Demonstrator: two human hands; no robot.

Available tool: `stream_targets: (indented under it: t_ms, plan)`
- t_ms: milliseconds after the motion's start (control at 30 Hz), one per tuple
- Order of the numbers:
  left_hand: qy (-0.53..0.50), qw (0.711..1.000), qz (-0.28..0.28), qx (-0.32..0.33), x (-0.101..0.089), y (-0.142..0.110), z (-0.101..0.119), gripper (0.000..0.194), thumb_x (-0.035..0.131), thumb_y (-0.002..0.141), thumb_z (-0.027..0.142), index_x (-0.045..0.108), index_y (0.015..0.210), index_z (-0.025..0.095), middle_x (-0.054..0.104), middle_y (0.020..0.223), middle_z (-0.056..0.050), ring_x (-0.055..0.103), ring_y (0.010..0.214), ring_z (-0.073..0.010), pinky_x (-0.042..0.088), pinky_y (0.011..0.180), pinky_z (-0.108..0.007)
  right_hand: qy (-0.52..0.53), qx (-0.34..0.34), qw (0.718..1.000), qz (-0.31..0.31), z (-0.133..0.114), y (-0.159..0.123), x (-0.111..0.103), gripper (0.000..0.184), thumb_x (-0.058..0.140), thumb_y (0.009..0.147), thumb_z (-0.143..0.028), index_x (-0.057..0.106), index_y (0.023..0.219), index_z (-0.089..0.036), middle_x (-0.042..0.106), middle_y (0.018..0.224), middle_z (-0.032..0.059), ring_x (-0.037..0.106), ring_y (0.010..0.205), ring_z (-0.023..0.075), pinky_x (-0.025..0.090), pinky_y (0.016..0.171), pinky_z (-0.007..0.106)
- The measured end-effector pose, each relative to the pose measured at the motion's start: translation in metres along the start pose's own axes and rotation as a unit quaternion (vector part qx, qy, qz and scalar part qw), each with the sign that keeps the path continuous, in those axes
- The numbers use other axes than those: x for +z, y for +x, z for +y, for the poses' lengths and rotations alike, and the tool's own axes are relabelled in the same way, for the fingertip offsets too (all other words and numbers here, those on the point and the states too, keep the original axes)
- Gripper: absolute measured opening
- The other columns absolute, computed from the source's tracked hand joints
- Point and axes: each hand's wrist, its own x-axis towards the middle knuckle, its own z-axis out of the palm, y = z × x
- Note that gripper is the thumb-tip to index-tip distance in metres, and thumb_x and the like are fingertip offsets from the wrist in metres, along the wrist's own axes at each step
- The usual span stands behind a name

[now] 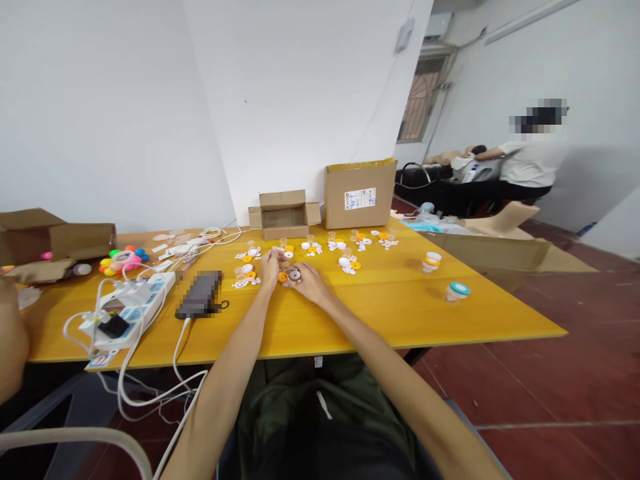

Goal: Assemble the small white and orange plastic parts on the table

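My left hand [271, 267] is above the wooden table, its fingers bent and held together beside a pile of small parts. What lies in its fingertips is too small to make out. My right hand [310, 285] curls its fingers round a greyish round disc [295, 275] with a hole in its middle. An orange ring [283, 277] lies between the two hands, next to the disc. Small piles of white discs, orange rings and clear cups surround the hands, including a pile on the left [245, 277] and one on the right [349, 264].
Two cartons, a small open box [285, 223] and a larger box [358, 200], stand at the back. Lidded cups [457, 291] are on the right. A phone [201, 293], power strip [135, 313] and cables lie left. A person [533, 157] sits in the background.
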Motion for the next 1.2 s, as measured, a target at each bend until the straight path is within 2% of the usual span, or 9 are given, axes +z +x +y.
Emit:
stream_targets:
  t_ms: [200, 533, 767, 1000, 1200]
  plan:
    - [0.0, 1.0, -0.007, -0.005, -0.001, 0.001, 0.0, 0.049, 0.06, 0.087, 0.062, 0.067, 0.066, 0.018, 0.07, 0.062, -0.007, 0.07, 0.066, -0.0211, 0.058, 0.073, -0.035, -0.048, 0.009, 0.999, 0.011, -0.006, 0.002, 0.007, 0.043, 0.085, 0.074, -0.041, 0.068, 0.111, -0.025, 0.067, 0.111, 0.0072, 0.065, 0.106, 0.0262, 0.05, 0.093, 0.037]
    - [0.053, 0.998, -0.036, 0.005, -0.008, 0.007, -0.002, 0.049, 0.053, 0.09, 0.064, 0.068, 0.072, 0.02, 0.076, 0.074, -0.009, 0.074, 0.08, -0.023, 0.058, 0.078, -0.035, -0.03, -0.005, 0.999, 0.017, 0.003, 0.018, 0.019, 0.036, 0.082, 0.08, -0.043, 0.069, 0.11, -0.026, 0.067, 0.108, 0.0092, 0.066, 0.103, 0.0282, 0.052, 0.092, 0.038]
    - [0.063, 0.997, -0.031, 0.024, -0.005, 0.005, 0.0, 0.048, 0.053, 0.092, 0.062, 0.067, 0.071, 0.02, 0.074, 0.072, -0.007, 0.073, 0.077, -0.0224, 0.057, 0.08, -0.036, 0.013, -0.031, 0.999, 0.003, 0.004, 0.016, 0.014, 0.035, 0.083, 0.077, -0.032, 0.07, 0.109, -0.025, 0.067, 0.107, 0.0069, 0.065, 0.106, 0.0256, 0.051, 0.094, 0.037]
    - [0.088, 0.994, -0.044, 0.038, -0.003, -0.001, 0.005, 0.043, 0.058, 0.089, 0.059, 0.065, 0.068, 0.021, 0.074, 0.07, -0.005, 0.071, 0.075, -0.0215, 0.055, 0.076, -0.032, 0.083, -0.042, 0.996, 0.001, 0.016, 0.005, 0.006, 0.05, 0.086, 0.069, -0.026, 0.068, 0.115, -0.025, 0.066, 0.112, 0.0043, 0.066, 0.102, 0.0223, 0.054, 0.094, 0.038]
    - [0.151, 0.984, -0.077, 0.05, -0.003, -0.004, 0.003, 0.03, 0.066, 0.086, 0.042, 0.065, 0.064, 0.022, 0.072, 0.068, -0.003, 0.066, 0.071, -0.0206, 0.049, 0.071, -0.03, 0.092, -0.04, 0.995, -0.001, 0.023, -0.003, -0.003, 0.048, 0.086, 0.069, -0.025, 0.068, 0.113, -0.022, 0.067, 0.112, 0.0055, 0.067, 0.095, 0.0204, 0.055, 0.092, 0.039]
